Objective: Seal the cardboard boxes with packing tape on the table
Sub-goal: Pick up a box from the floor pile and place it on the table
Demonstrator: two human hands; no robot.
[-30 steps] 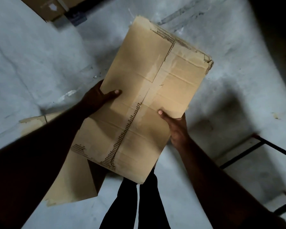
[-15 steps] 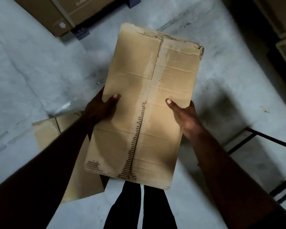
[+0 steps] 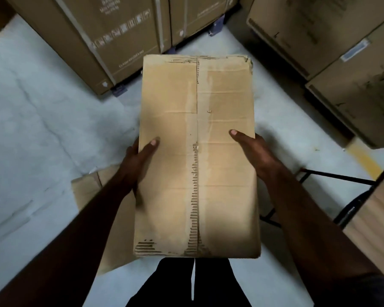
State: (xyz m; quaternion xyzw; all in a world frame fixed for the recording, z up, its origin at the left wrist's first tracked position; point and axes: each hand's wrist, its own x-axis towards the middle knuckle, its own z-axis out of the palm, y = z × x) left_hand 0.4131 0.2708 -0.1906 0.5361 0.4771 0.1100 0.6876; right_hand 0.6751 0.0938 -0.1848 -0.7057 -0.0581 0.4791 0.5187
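Observation:
I hold a worn, flattened cardboard box (image 3: 195, 151) in front of me, above the floor, its long side pointing away. A torn strip where tape was peeled runs down its middle seam. My left hand (image 3: 135, 165) grips its left edge, thumb on top and fingers underneath. My right hand (image 3: 253, 151) grips the right edge the same way. No tape roll is in view.
Another flattened piece of cardboard (image 3: 87, 189) lies on the grey floor (image 3: 42, 129) at lower left. Tall stacked cartons (image 3: 111, 34) stand ahead, more cartons (image 3: 346, 63) on the right. A black metal frame (image 3: 333, 173) and a wooden surface edge (image 3: 377, 218) are at right.
The box has turned clockwise until its seam points straight ahead. My view has lifted, bringing the stacked cartons into sight. Both hands keep their grip on the edges.

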